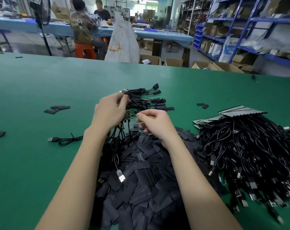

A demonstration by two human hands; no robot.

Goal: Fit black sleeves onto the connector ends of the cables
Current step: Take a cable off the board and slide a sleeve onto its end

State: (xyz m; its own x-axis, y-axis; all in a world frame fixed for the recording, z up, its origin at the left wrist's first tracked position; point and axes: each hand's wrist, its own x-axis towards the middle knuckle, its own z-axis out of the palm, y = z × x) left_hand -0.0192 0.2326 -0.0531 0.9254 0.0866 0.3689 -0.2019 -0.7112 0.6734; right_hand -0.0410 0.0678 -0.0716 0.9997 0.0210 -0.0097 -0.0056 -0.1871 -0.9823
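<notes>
Left hand (110,112) up over the green worktop (41,83), grip curled tight round a bunch of cables (124,130), small board ends poking out just under the fingers. Looks like it's holding several at once so each end can be dressed w/o picking up again. Right hand (153,123) close beside it, fingers curled in, thumb & forefinger pinched; prob a thin cable or a sleeve between them, but can't tell what, too small.

Sleeve pile (141,171) sits right under both forearms, nearest the body, so the next one's a short reach. Unsleeved cables heap (248,155) to the right, plugs toward the near edge. Finished ones (147,98) fanned out beyond the hands, black sleeves already on their ends, kept apart from the raw stock. A few stray sleeves (58,109) off to the left, plus one loose USB cable (63,140).

Judging by heap sizes: early days, lots left.
</notes>
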